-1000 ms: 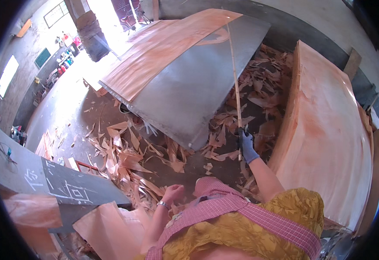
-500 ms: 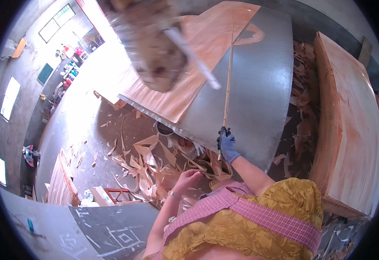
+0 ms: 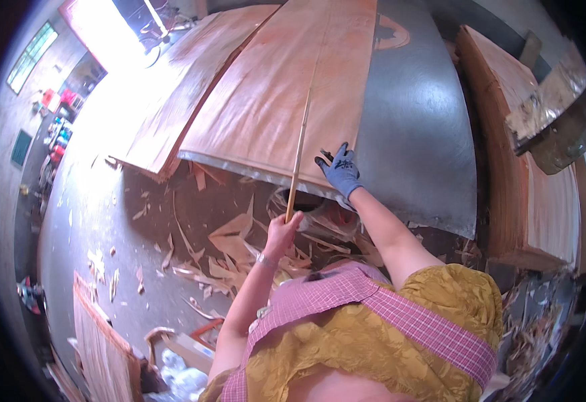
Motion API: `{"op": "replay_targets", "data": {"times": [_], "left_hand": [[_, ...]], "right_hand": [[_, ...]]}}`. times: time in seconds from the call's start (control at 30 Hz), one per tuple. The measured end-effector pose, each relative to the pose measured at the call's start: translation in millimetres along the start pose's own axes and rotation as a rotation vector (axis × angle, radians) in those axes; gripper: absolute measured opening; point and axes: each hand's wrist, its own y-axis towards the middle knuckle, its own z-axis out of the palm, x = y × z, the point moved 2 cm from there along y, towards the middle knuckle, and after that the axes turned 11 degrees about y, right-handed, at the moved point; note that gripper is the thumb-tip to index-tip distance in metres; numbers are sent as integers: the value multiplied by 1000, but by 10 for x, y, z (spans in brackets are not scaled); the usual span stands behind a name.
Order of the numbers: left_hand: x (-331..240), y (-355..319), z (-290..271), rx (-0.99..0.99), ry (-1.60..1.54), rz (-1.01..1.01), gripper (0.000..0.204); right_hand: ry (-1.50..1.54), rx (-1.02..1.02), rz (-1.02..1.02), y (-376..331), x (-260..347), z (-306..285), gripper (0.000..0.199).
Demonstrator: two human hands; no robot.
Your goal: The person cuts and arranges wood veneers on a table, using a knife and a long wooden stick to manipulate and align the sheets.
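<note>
Left hand (image 3: 283,231) gripped thin wooden stick's (image 3: 300,144) lower end, fingers curled round it; gloved right hand (image 3: 338,171), fingers spread, pressed flat on veneer sheet (image 3: 273,94).

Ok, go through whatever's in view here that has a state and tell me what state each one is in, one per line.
Left hand: bare, closed around the lower end of the stick.
Right hand: gloved, fingers spread, flat on the veneer sheet.
Thin wooden stick: lying lengthwise across the sheet, lower end past the edge.
Veneer sheet: flat on the metal table.
Metal table: partly covered.
Veneer scraps: scattered on the floor.
</note>
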Motion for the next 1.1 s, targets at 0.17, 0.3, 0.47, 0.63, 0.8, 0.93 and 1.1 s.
{"op": "replay_targets", "data": {"times": [0.17,0.3,0.47,0.63,0.8,0.93,1.1], "left_hand": [[118,172,-909,37,22,31,37],[173,525,-1424,79,10,36,38],[112,1207,-1885,110,-11,94,35],[-149,1930,-2412,84,141,105,32],[-133,2595,-2889,39,188,230,31],[-101,2881,-3103,2,379,240,35],[157,3236,-3416,123,491,139,44]], "right_hand": [[-157,-103,207,235,-3,524,91],[-46,-132,109,390,60,702,65],[652,-298,134,681,579,757,32],[1170,-129,205,869,2078,381,21],[1292,-75,210,1187,3126,549,46],[1289,-35,106,1520,3468,809,51],[1198,46,63,1825,3801,1104,51]]}}
